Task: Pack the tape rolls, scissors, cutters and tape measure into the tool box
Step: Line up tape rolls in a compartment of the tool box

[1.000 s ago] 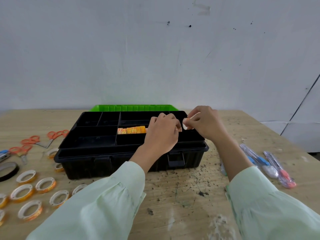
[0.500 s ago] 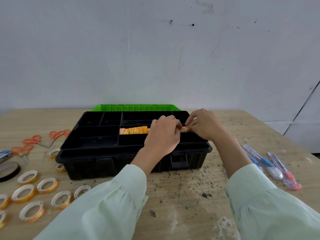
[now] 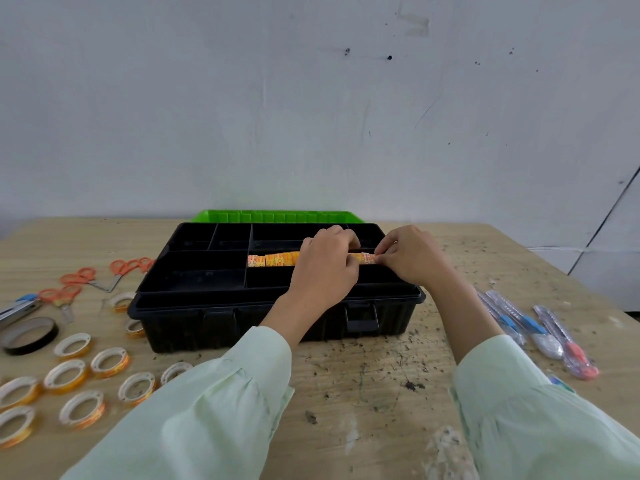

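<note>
Presently, left hand (image 3: 325, 268) curls over the row (image 3: 272, 260) in the box (image 3: 277, 317); right hand (image 3: 408, 259) pinches the end roll (image 3: 367, 258). Row runs 9-to-3. Loose rolls (image 3: 65, 375) lie at 8 o'clock, nearer the left.

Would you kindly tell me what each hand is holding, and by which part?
The right hand pinches the rightmost tape roll by its rim, inside the tool box. The left hand curls over the row of rolls; its hold is hidden.

View: head-worn wide-angle camera.
Facing: forward and down across the table (image 3: 346, 393) toward the far wall (image 3: 311, 116).
Nearness: close; sleeves (image 3: 207, 410) fill the near edge, tool box (image 3: 207, 327) centre.
</note>
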`<state>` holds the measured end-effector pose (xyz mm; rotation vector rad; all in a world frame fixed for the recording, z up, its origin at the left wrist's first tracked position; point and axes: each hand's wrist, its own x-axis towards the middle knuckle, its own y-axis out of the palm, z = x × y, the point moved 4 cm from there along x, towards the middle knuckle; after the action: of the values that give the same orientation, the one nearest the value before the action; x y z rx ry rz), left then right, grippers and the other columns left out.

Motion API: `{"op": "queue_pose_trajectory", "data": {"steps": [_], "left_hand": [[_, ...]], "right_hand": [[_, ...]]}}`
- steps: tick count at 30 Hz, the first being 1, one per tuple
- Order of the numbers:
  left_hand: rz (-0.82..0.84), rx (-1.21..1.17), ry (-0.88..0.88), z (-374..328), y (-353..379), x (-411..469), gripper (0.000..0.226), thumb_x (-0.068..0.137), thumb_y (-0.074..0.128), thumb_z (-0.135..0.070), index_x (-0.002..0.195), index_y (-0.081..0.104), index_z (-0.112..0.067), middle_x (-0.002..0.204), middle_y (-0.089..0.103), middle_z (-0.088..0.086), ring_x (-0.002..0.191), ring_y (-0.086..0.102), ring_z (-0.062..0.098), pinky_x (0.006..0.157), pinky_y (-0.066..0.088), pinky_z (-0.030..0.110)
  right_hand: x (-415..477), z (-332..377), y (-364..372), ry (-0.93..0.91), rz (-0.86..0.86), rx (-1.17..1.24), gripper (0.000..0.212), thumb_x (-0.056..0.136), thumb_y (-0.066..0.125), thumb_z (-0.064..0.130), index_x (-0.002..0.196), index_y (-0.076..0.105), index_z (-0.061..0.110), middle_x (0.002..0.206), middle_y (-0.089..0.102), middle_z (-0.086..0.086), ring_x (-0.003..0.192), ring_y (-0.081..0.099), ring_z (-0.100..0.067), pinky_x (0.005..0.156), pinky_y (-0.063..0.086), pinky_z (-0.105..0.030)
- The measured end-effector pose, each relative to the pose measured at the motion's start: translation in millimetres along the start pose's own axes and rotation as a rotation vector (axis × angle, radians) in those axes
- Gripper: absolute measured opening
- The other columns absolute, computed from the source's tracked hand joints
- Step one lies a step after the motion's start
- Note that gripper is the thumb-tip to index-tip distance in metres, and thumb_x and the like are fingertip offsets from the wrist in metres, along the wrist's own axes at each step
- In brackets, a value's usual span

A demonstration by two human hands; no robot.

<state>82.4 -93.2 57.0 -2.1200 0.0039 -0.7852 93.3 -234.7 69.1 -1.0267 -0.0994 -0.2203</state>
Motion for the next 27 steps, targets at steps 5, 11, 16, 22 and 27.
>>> {"op": "queue_pose_trajectory", "data": {"steps": [5, 11, 16, 22, 27], "left_hand": [[-0.015, -0.015, -0.03, 7, -16, -9, 0.02, 0.089, 0.051, -0.013, 0.106, 0.062, -0.015, 0.105, 0.06, -0.004, 0.101, 0.053, 0.014, 0.097, 0.038, 0.035], [-0.045, -0.048, -0.037, 14, -36, -26, 0.019, 0.09, 0.051, -0.012, 0.105, 0.062, -0.015, 0.105, 0.061, -0.003, 0.102, 0.054, 0.013, 0.098, 0.042, 0.039], [-0.139, -0.07, -0.047, 25, -56, -50, 0.018, 0.086, 0.056, -0.008, 0.1, 0.062, -0.017, 0.098, 0.056, -0.005, 0.094, 0.054, 0.013, 0.09, 0.046, 0.04], [-0.244, -0.034, -0.079, 53, -85, -104, 0.016, 0.089, 0.059, -0.026, 0.076, 0.061, -0.018, 0.07, 0.057, -0.006, 0.073, 0.054, 0.014, 0.075, 0.049, 0.04], [-0.245, 0.036, -0.181, 93, -110, -152, 0.015, 0.09, 0.057, -0.023, 0.079, 0.065, -0.016, 0.076, 0.054, -0.005, 0.076, 0.052, 0.012, 0.068, 0.043, 0.029]], "right_hand": [[-3, 2, 0, 0.007, -0.011, 0.015, 0.008, 0.084, 0.069, 0.013, 0.092, 0.068, 0.014, 0.099, 0.069, -0.008, 0.093, 0.063, -0.021, 0.074, 0.047, -0.025], [-9, 7, 0, 0.017, -0.054, 0.021, 0.025, 0.088, 0.063, 0.006, 0.112, 0.06, 0.011, 0.112, 0.062, -0.009, 0.092, 0.057, -0.019, 0.069, 0.041, -0.024], [-43, 44, 14, -0.162, -0.231, 0.203, 0.027, 0.085, 0.06, 0.005, 0.11, 0.058, 0.015, 0.1, 0.064, -0.003, 0.098, 0.058, -0.02, 0.08, 0.049, -0.031], [-97, 95, 54, -0.386, -0.227, 0.411, 0.019, 0.088, 0.058, 0.009, 0.104, 0.059, 0.019, 0.076, 0.064, 0.001, 0.07, 0.057, -0.011, 0.066, 0.046, -0.024], [-129, 124, 99, -0.468, -0.011, 0.449, 0.015, 0.088, 0.064, 0.014, 0.1, 0.061, 0.022, 0.07, 0.064, 0.001, 0.063, 0.06, -0.009, 0.06, 0.048, -0.019]]}}
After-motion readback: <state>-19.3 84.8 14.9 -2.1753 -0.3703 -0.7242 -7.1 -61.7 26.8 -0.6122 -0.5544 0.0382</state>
